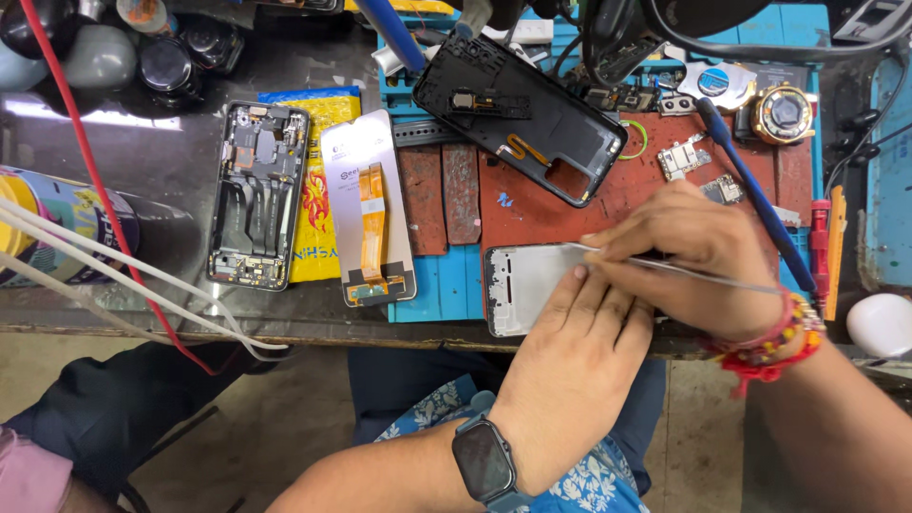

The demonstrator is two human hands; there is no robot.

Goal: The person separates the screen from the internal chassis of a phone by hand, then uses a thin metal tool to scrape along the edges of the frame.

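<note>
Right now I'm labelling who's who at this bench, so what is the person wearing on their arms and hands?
Both forearms are bare, no sleeves or gloves. The left hand has a dark square smartwatch on a grey-blue strap at the wrist. The right hand has red and yellow thread bands with beads around its wrist.

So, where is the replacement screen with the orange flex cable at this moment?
In the head view, the replacement screen lies face down, left of centre, between the opened phone and the red mat.

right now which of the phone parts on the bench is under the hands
The silver-white phone frame at the bench's front edge: the left hand rests on it and the right hand holds tweezers over it. The other parts lie untouched farther back and left.
</note>
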